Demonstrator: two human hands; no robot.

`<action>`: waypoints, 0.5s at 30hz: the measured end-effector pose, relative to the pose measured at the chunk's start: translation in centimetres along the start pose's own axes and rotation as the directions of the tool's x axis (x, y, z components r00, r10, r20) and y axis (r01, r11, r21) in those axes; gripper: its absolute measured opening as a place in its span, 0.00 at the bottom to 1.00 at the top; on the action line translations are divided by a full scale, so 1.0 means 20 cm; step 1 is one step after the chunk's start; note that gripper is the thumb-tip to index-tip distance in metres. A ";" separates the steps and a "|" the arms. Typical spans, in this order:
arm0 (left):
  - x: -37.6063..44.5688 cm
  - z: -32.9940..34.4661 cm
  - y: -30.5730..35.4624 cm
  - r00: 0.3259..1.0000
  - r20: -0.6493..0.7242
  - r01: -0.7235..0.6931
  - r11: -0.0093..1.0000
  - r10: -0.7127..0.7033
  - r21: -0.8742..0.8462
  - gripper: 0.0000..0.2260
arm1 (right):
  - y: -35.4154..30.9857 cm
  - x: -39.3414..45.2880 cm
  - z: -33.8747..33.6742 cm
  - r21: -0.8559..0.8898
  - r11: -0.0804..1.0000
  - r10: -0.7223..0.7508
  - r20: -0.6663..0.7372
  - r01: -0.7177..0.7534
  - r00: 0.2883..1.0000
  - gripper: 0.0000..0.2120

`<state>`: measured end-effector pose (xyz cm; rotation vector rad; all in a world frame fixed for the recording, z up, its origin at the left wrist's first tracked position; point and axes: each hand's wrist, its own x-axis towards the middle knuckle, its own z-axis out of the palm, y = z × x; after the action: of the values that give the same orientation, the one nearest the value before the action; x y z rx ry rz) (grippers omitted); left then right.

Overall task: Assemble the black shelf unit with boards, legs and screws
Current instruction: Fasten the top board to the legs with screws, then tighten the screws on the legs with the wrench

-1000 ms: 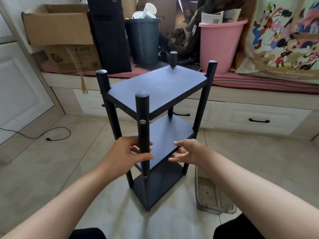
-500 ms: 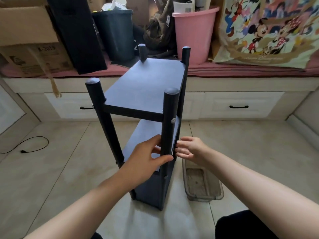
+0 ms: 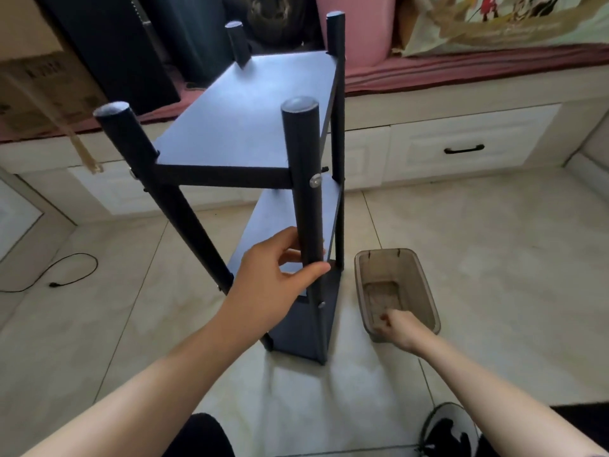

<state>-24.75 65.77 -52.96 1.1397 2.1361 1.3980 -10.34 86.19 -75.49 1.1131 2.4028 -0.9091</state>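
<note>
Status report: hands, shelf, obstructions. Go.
Left hand grips front leg of shelf unit. Right hand in plastic bin, grasp unclear. Shelf upright. No obstructions.

Soft daylight, motion blur throughout, wide-angle bending at edges, faint floor sheen.

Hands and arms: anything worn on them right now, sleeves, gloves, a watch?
Nothing visible. The left hand and right hand are bare, with no gloves, and no rings show on the fingers. Both forearms are bare to the frame's edge: no sleeves, watch or bands.
</note>
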 end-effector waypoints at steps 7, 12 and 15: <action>0.01 0.00 0.02 1.000 0.012 -0.006 0.999 0.006 0.046 0.09 | -0.01 -0.10 0.14 -0.214 0.971 -0.096 0.039 0.102 0.995 0.11; 0.00 0.00 0.04 1.000 -0.002 -0.003 0.998 0.004 0.057 0.08 | -0.01 -0.23 0.23 -0.144 0.973 -0.160 0.132 0.179 0.978 0.13; -0.02 0.02 0.04 0.999 -0.032 0.019 0.998 -0.018 0.057 0.08 | -0.01 -0.27 0.27 -0.062 0.976 -0.190 0.214 0.207 0.958 0.13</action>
<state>-23.96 65.85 -52.49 1.1233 2.2163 1.3631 -6.91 79.44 -76.46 0.7172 2.3835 -0.9272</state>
